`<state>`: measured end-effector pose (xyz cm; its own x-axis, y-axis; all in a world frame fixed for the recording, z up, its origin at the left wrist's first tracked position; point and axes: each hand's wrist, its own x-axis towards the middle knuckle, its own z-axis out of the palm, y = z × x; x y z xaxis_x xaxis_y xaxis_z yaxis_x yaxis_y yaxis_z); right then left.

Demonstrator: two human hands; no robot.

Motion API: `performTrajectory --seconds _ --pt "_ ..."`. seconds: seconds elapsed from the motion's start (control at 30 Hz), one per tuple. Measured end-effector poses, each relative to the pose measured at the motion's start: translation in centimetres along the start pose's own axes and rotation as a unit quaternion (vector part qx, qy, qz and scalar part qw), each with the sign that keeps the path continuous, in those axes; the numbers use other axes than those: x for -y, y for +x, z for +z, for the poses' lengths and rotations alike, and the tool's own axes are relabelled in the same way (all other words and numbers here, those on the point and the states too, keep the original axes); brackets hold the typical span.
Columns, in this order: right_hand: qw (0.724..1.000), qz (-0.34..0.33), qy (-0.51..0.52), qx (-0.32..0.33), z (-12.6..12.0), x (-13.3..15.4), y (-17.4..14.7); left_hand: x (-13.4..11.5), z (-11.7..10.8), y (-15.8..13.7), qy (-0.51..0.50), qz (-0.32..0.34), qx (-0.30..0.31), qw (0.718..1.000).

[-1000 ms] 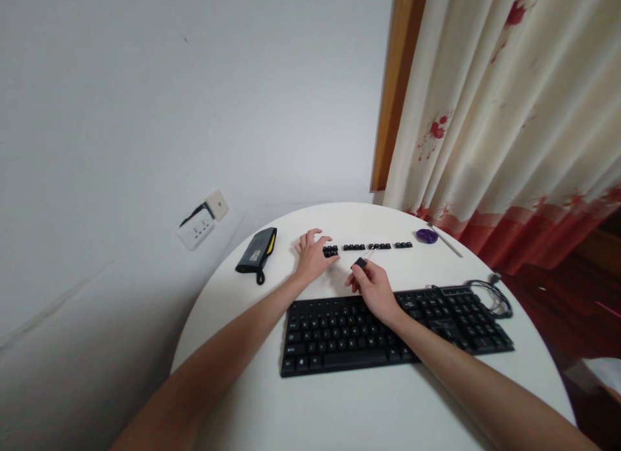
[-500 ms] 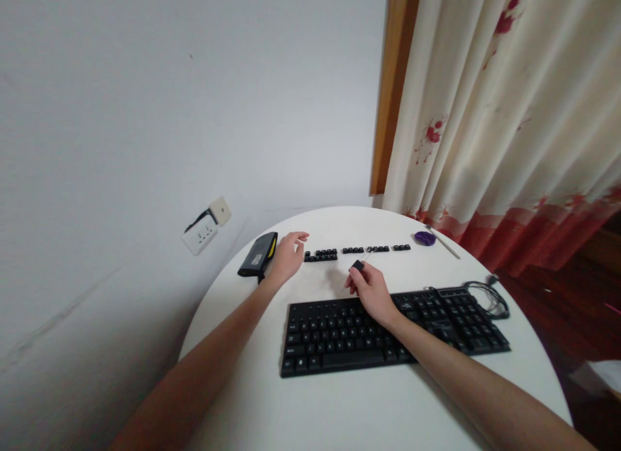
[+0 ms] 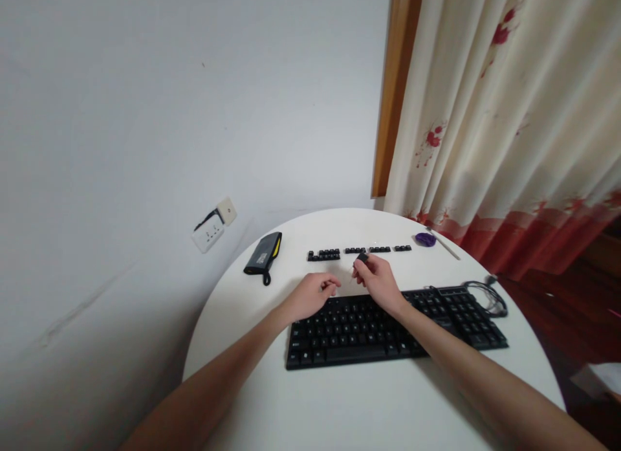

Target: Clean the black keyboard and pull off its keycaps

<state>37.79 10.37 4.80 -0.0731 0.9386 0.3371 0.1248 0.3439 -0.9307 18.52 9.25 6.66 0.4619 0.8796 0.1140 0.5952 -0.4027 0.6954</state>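
My right hand (image 3: 377, 279) pinches a small keycap puller (image 3: 363, 258) with a black handle. Thin wire from it points down toward the table. This hand is raised over the back edge of a black keyboard (image 3: 349, 355). My left hand (image 3: 313, 294) is a short way to the left, above the keyboard's back left corner, its fingers curled inward. Whether anything sits in those fingers cannot be made out. Behind both hands, loose black keycaps (image 3: 330, 254) lie in short rows on the white round table (image 3: 281, 399).
A dark pouch (image 3: 263, 253) with a yellow edge and a loop lies at the left. On the right are a purple bundle (image 3: 425, 239), a thin pale stick (image 3: 446, 246) and the keyboard's coiled cable (image 3: 490, 299). Wall and curtain (image 3: 451, 147) stand behind.
My left hand has come from beside the pouch toward the right hand, and its fingers have curled. In my right hand the puller's wire has turned from pointing at the keycaps to pointing down.
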Motion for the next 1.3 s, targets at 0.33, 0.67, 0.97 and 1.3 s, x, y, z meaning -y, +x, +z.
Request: performTrajectory --seconds 0.33,0.67,0.97,1.3 --pt "0.983 -0.045 -0.114 0.137 -0.7 -0.4 -2.3 0.4 0.1 -0.4 0.013 0.051 0.095 0.994" --pt "0.941 -0.147 -0.22 0.21 -0.9 0.2 -3.1 0.3 0.1 -0.4 0.052 0.079 0.114 0.989" --pt "0.96 -0.102 -0.209 0.157 -0.2 0.3 -3.4 0.3 2.1 -0.3 0.048 0.057 0.051 0.996" --pt "0.993 0.0 -0.085 0.085 0.3 -1.6 -2.4 0.1 2.7 -0.2 0.042 0.089 0.02 0.995"
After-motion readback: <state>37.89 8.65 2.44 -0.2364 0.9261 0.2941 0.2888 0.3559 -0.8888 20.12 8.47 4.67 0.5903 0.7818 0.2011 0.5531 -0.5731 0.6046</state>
